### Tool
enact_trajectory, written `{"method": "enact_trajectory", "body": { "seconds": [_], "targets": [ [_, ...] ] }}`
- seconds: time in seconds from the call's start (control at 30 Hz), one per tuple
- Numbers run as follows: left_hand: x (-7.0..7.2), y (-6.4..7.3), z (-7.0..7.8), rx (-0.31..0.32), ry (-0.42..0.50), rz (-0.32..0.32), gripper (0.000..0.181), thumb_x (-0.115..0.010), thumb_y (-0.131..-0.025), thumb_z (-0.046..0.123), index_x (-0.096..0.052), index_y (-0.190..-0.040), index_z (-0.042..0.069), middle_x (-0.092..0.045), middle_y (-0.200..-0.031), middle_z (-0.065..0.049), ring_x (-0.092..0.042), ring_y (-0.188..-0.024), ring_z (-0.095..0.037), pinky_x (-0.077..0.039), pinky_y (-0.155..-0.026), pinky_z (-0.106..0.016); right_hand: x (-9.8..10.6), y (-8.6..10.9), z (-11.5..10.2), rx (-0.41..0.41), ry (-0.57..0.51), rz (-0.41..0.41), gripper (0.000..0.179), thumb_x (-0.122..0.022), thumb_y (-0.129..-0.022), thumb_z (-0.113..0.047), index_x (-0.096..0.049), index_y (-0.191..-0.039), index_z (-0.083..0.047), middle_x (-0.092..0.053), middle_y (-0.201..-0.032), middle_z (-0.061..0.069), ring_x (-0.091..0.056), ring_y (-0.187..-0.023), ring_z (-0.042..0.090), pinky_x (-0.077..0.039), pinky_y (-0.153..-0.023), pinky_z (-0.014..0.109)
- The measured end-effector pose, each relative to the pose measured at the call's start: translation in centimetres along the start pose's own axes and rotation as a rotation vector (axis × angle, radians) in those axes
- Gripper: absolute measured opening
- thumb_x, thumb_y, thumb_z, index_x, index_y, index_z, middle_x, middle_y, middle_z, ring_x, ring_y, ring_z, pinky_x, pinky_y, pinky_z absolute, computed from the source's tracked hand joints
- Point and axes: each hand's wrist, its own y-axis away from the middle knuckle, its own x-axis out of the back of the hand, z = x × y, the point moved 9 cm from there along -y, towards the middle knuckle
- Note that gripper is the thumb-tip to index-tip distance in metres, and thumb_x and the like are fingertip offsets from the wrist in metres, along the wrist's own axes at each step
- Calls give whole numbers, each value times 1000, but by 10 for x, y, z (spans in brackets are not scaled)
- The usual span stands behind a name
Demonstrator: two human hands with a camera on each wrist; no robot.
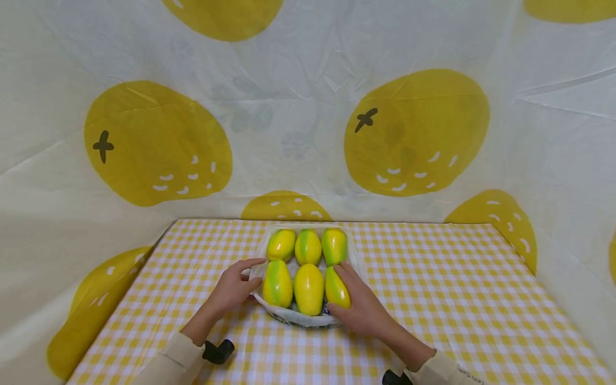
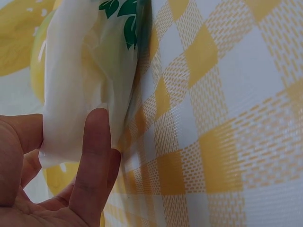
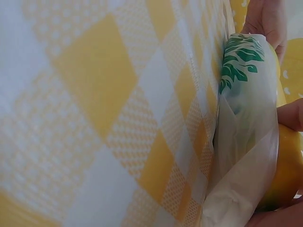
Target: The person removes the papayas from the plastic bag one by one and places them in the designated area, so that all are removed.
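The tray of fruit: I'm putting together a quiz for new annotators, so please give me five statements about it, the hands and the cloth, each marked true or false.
1. The tray holds six fruits. True.
2. The right hand grips the middle fruit of the near row. False: it grips the near row's right-end fruit.
3. The left hand is at the tray's left edge. True.
4. The tablecloth is plain white. False: it has yellow and white checks.
5. The plastic wrap carries a green leaf print. True.
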Motion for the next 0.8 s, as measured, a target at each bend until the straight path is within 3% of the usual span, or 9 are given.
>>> {"method": "enact_trajectory", "body": {
  "seconds": [0.23, 0.47, 0.8],
  "targets": [
    [0, -1, -1, 13, 17, -8, 49, -67, -97, 8, -62, -145, 16, -46, -156, -21, -69, -113, -36, -64, -65, -36, 7, 2, -5, 8, -1, 35, 82, -75, -89, -23, -38, -160, -3, -30, -170, 19, -40, -152, 40, -42, -115, 60],
    [1, 1, 0, 23, 10, -11, 48, -66, -96, 6, -63, -144, 15, -47, -156, -21, -69, -108, -32, -64, -64, -37, 15, 3, -9, 3, 6, 43, 80, -77, -86, -21, -44, -158, -6, -36, -168, 14, -50, -145, 33, -51, -103, 45],
    [1, 1, 1, 15, -23, -22, 44, -64, -99, 8, -65, -142, 17, -43, -161, -21, -61, -127, -44, -63, -66, -35, 21, 5, -15, 71, 27, 22, 79, -79, -85, -23, -47, -156, -7, -40, -167, 14, -49, -146, 35, -52, -101, 38]
  ]
}}
